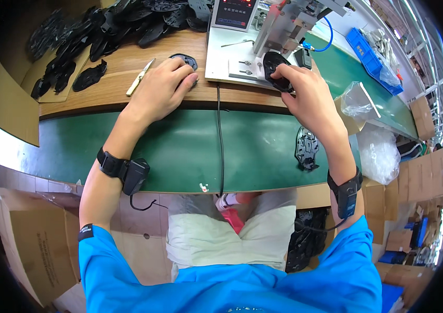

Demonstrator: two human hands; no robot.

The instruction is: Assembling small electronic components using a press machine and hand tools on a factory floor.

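Observation:
Black moulded plastic parts are being handled at the bench. My right hand pinches an oval black plastic shell at the front of the bench machine, by its metal fixture block. On the wooden board, my left hand is curled over another dark plastic shell, whose far rim shows past the knuckles; the fingertips are partly hidden. Left of that hand lies a knife with a pale handle. One more black part rests on the green tabletop near my right forearm.
A heap of black parts covers the board's far left, beside an open carton. A black cable runs down the green bench. At right stand a blue bin and clear plastic bags.

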